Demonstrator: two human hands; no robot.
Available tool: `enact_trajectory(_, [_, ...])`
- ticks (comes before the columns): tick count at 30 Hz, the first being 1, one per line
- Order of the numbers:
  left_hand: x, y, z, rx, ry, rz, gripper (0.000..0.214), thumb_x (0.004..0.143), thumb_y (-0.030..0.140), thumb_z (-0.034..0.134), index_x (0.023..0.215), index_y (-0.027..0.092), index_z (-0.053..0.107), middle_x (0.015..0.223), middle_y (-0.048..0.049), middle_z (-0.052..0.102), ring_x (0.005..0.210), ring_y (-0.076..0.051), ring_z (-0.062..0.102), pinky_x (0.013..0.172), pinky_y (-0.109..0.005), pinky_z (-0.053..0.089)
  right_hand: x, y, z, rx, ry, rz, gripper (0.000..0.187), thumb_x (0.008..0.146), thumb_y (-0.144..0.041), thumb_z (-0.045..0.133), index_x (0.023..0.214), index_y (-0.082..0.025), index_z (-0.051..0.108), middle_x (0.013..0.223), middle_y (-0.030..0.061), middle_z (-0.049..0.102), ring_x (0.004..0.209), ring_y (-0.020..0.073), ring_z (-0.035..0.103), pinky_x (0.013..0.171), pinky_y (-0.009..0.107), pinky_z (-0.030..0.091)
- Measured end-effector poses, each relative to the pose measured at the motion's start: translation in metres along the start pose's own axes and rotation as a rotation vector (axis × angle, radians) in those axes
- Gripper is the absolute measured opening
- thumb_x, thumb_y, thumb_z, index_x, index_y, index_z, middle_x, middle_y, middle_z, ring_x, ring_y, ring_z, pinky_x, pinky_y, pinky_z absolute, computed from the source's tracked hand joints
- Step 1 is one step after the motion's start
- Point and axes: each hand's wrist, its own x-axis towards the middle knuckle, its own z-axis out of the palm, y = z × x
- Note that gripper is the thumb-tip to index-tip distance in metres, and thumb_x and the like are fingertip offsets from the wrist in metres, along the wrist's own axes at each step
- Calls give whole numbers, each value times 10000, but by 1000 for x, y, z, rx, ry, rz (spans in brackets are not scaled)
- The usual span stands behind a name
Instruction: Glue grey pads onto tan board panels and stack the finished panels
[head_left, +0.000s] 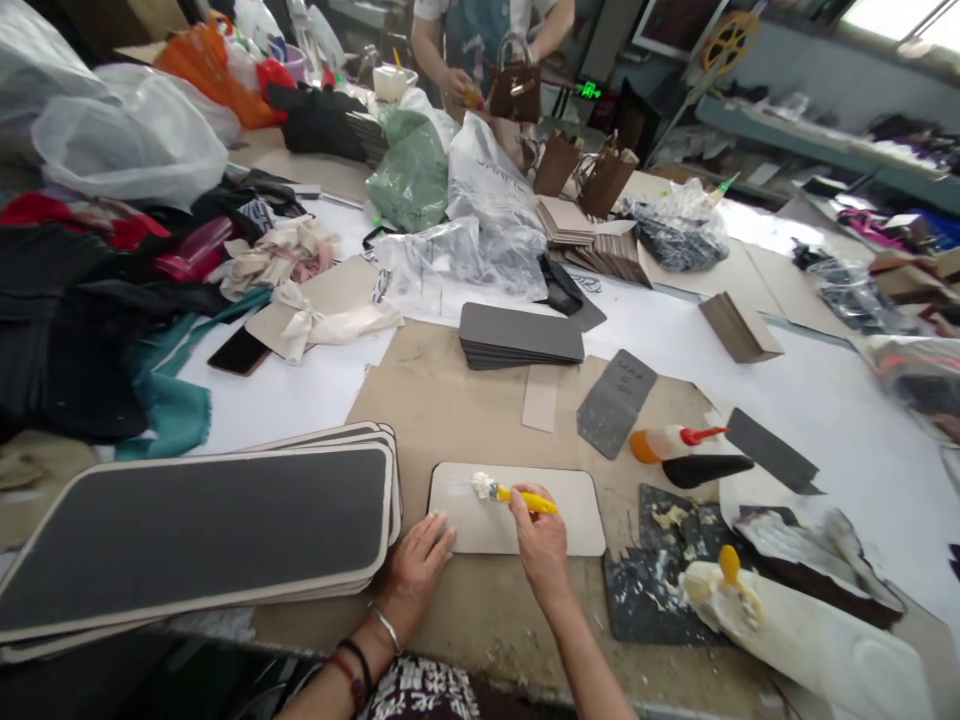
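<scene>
A beige rounded-corner panel [555, 535] with a dark edge lies flat before me. My right hand [544, 545] grips a brush by its yellow handle [538, 503]. White paste clings to the bristles [484, 486], which touch the panel's left part, where a pale smear shows. Resting at the panel's lower left corner, my left hand [421, 555] has its fingers stretched out and holds nothing. Just left of that hand is a stack of large dark-grey panels with beige borders [202, 530].
Behind the panel lies a stack of grey boards [521, 335]. To the right are a red-tipped glue bottle [671, 442], a paste-stained dark board [652, 590] and a white plastic container [817, 630]. Plastic bags [487, 190] and brown bags [604, 180] stand farther back, near another person [491, 30].
</scene>
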Motion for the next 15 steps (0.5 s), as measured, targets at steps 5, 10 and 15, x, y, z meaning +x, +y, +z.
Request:
enact_trajectory(5, [0, -3, -4, -67, -60, -15, 316, 871, 179, 374, 1129, 235, 548, 1164, -73, 583, 1097, -203, 521, 885, -352, 496, 11, 29, -72, -285, 225, 32, 375, 777, -490, 431, 857, -151, 568, 863, 96, 604, 819, 208, 544, 801, 333, 398])
enact_trajectory(10, [4, -4, -5, 49, 10, 101, 278, 863, 181, 397, 1060, 182, 593, 1101, -98, 616, 1028, -216, 569, 826, -340, 528, 13, 40, -106, -514, 318, -172, 424, 827, -518, 354, 821, -158, 577, 860, 107, 597, 830, 211, 532, 805, 351, 405])
enact_trajectory(15, [3, -6, -4, 75, 13, 132, 280, 870, 191, 379, 1063, 166, 581, 1108, -99, 610, 1023, -210, 570, 815, -332, 536, -8, 30, -79, -617, 270, -333, 332, 891, -385, 327, 904, -162, 571, 869, 101, 569, 827, 198, 531, 770, 342, 438])
